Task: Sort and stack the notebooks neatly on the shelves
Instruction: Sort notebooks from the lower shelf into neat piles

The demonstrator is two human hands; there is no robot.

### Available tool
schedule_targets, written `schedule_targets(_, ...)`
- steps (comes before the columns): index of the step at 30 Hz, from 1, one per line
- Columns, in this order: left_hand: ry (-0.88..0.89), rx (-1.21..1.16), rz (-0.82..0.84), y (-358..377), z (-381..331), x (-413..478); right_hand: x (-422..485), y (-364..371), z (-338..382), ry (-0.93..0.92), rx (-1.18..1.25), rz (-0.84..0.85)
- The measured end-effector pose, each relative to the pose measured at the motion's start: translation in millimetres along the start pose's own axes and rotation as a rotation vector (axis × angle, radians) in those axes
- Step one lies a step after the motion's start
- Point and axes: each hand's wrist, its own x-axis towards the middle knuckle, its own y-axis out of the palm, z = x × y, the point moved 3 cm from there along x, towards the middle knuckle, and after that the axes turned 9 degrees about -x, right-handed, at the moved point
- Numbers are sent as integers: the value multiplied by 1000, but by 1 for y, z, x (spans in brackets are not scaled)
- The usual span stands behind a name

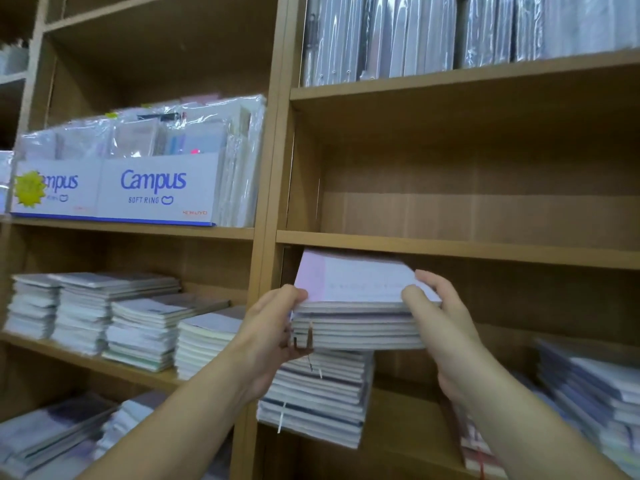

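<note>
A stack of notebooks [356, 306] with a pale pink top cover is held in both hands in front of the wooden shelves. My left hand [266, 334] grips its left end, fingers underneath and thumb on top. My right hand [440, 317] clamps its right end. The held stack sits just above a taller pile of notebooks [318, 400] resting on the lower shelf [398, 410]. The shelf board [485, 249] directly above the held stack bears a compartment with nothing visible in it.
Left bay: two white Campus boxes [152, 188] of wrapped notebooks, and below them several notebook piles [138, 327]. Wrapped binders [381, 36] stand on the top right shelf. More piles [588, 386] lie at lower right, and a wooden upright [273, 168] divides the bays.
</note>
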Motion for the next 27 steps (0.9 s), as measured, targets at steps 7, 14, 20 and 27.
schedule_targets(7, 57, 75, 97, 3, 11, -66, -45, -27, -15, 178, 117, 171)
schedule_targets(14, -86, 116, 231, -8, 53, -159, -139, -59, -50, 212, 49, 179)
schedule_targets(20, -207, -3, 431, 4, 119, -226, -254, -92, -111, 190, -2, 109)
schedule_targets(27, -505, 18, 350, -16, 236, -248, -318, -107, -204, 614, 58, 241)
